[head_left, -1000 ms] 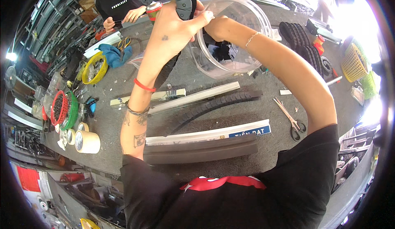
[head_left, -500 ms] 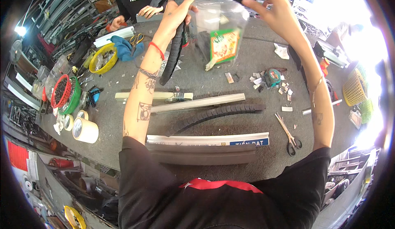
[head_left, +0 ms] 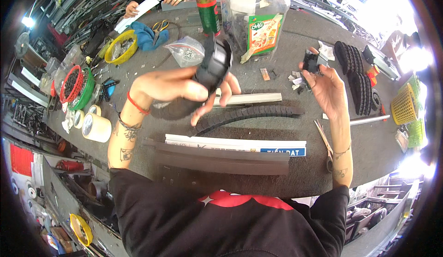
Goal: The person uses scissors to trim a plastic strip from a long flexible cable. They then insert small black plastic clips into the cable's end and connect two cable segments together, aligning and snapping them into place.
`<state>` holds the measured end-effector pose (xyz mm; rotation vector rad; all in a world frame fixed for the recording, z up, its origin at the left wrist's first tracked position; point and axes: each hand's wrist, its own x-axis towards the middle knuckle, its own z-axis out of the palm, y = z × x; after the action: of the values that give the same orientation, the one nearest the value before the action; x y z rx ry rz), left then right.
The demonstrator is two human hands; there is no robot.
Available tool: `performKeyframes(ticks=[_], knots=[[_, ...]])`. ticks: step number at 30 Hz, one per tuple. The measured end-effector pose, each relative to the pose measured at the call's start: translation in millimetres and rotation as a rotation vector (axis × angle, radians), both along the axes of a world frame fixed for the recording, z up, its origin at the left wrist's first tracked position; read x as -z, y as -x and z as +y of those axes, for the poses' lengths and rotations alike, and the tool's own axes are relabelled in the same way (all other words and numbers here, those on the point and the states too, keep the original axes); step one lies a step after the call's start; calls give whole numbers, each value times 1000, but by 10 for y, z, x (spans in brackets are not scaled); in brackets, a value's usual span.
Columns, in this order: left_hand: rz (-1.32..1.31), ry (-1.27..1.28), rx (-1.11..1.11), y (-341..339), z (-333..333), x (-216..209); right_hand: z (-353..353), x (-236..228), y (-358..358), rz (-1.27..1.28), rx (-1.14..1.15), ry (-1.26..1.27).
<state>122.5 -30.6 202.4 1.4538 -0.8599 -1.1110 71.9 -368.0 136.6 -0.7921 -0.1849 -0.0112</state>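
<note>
L hand (head_left: 182, 87) has hold of a blk segmented strip (head_left: 215, 62), thumb laid across it, some fingers spread beyond; motion blur, so can't tell how tight. Strip's upper part stands tilted, long axis running fwd & slightly R; lower end blurs out by the palm. R hand (head_left: 331, 87) pinches a small blk part (head_left: 311, 62) btwn thumb & fingertips, palm showing. Key rel.: blk part lies to R of strip, abt as far fwd as its upper part, well apart. 2nd curved strip (head_left: 249, 118) lies roughly L–R on bench (head_left: 309, 33), nearer L hand than R.
</note>
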Motion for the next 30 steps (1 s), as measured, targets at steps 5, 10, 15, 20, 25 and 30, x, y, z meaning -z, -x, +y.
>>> performKeyframes(ticks=[5,10,15,20,25,30], knots=[[164,-56,227,181,-15,225,326,-10,48,-100,-81,149],[48,-32,435,156,-42,449,662,8,74,-107,-130,172],[-6,-47,506,100,-76,498,810,14,189,-45,-348,28],[-31,-24,477,133,-136,495,833,-32,316,-72,-460,-82],[-6,25,106,211,-173,519,836,-51,405,-180,-263,-16],[-98,115,-73,265,-178,386,797,-80,357,-139,-216,17]])
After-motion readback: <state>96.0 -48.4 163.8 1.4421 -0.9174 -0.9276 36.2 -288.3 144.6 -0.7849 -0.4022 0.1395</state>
